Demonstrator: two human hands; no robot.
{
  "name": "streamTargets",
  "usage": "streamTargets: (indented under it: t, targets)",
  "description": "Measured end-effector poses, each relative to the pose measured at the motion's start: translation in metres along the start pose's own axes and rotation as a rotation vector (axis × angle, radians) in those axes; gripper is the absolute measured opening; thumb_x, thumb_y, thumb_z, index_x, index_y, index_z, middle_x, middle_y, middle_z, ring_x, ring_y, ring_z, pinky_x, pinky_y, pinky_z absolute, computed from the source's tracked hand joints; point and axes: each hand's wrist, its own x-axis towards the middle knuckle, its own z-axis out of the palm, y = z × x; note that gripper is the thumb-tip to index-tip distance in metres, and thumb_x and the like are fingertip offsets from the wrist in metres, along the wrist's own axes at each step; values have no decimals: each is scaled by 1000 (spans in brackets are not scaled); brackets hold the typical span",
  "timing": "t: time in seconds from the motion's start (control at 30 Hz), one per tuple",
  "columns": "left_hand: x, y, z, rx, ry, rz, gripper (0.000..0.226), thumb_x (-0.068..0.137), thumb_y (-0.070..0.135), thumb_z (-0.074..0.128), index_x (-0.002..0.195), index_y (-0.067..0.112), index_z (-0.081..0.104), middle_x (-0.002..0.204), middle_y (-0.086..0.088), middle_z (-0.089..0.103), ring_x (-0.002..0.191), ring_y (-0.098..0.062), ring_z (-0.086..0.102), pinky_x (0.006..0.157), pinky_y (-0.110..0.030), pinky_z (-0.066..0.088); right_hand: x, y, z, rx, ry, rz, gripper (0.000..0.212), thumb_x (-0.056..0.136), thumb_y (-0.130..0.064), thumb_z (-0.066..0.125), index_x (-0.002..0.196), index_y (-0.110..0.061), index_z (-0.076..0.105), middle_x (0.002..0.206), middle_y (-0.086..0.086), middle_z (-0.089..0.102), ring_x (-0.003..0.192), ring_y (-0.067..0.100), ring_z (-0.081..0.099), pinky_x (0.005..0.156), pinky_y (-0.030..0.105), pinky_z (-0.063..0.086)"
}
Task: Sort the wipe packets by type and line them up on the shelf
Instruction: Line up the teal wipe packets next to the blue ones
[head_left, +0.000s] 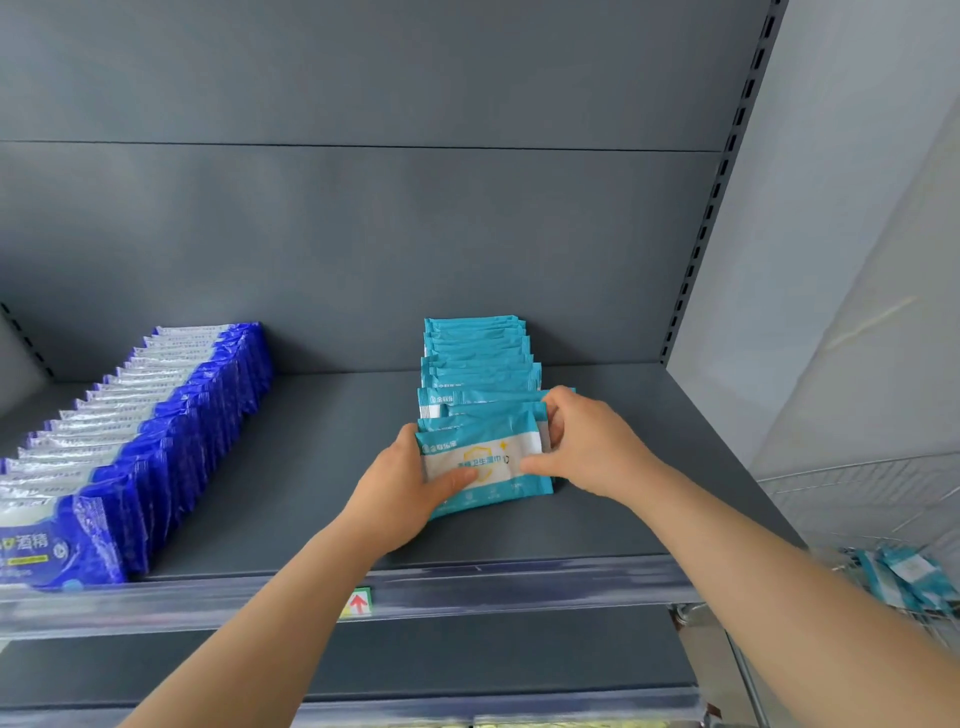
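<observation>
A row of teal wipe packets stands on the grey shelf, running from the back panel toward me. The front teal packet leans back against that row. My left hand grips its left side with the thumb across its face. My right hand grips its right side, fingers curled behind the packets there. A long row of blue-and-white wipe packets stands at the shelf's left.
A wire basket at the lower right holds more teal packets. A clear price rail with a small red-arrow tag runs along the shelf's front edge. Bare shelf lies between the two rows. Another shelf sits below.
</observation>
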Motion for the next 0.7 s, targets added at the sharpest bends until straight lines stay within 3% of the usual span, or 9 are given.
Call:
streamTargets:
  t: [0.1, 0.17, 0.27, 0.37, 0.43, 0.5, 0.57, 0.6, 0.7]
  targets:
    - [-4, -4, -4, 30, -45, -10, 62, 79, 53, 68, 124, 25, 36, 116, 14, 52, 101, -10, 58, 78, -24, 52, -8, 14, 0, -25, 13, 159, 78, 71, -48, 77, 130, -20, 34, 122, -5, 46, 105, 15, 54, 80, 28, 46]
    - [-4, -7, -4, 17, -58, -1, 57, 79, 52, 67, 119, 27, 36, 119, 13, 50, 106, -10, 56, 83, -28, 55, -10, 21, 1, 112, -49, 202, 74, 77, -43, 74, 135, -19, 36, 133, -4, 47, 112, 15, 55, 86, 26, 46]
    - [-2, -6, -1, 76, -30, 66, 55, 81, 49, 66, 119, 21, 38, 120, 9, 45, 113, -11, 49, 94, -33, 50, -7, 22, 5, 329, -128, 95, 36, 86, -22, 68, 120, -22, 55, 122, -7, 63, 102, 5, 62, 90, 33, 54]
    - [3, 0, 1, 152, 95, 134, 65, 81, 45, 68, 128, 13, 36, 127, 1, 37, 120, -17, 39, 102, -33, 42, -3, 16, 11, 338, -148, 49, 32, 89, -19, 63, 119, -22, 55, 120, -12, 63, 104, 5, 62, 84, 32, 56]
    - [3, 3, 2, 90, 157, 81, 75, 79, 40, 73, 135, 11, 31, 135, -3, 32, 126, -19, 35, 103, -31, 37, -1, 15, 13, 313, -113, 62, 30, 88, -23, 66, 115, -23, 53, 116, -13, 62, 102, 6, 61, 79, 27, 56]
    - [-1, 5, 1, -52, 124, -47, 83, 79, 34, 75, 140, 17, 22, 142, -1, 30, 125, -16, 43, 96, -30, 46, 0, 19, 14, 309, -61, 90, 29, 83, -28, 71, 107, -21, 56, 110, -11, 64, 97, 6, 62, 77, 27, 56]
    - [-4, 5, 2, -130, 25, -107, 64, 84, 28, 71, 127, 25, 24, 133, 3, 45, 97, -5, 58, 69, -16, 55, -2, 23, 14, 297, -49, 89, 28, 81, -29, 74, 103, -20, 60, 106, -9, 67, 90, 4, 64, 75, 26, 56]
    - [-4, 5, 4, -131, -5, -91, 56, 86, 26, 69, 120, 27, 25, 126, 7, 51, 86, 0, 57, 58, -10, 51, -3, 24, 15, 290, -48, 78, 25, 82, -29, 73, 102, -20, 61, 106, -9, 68, 88, 3, 64, 71, 23, 55]
    - [-4, 4, 7, -163, -24, -9, 57, 91, 22, 62, 134, 27, 25, 119, 17, 50, 90, -1, 53, 55, -3, 46, -2, 20, 19, 293, -47, 44, 20, 87, -25, 68, 105, -22, 61, 111, -7, 67, 91, 4, 63, 59, 16, 50]
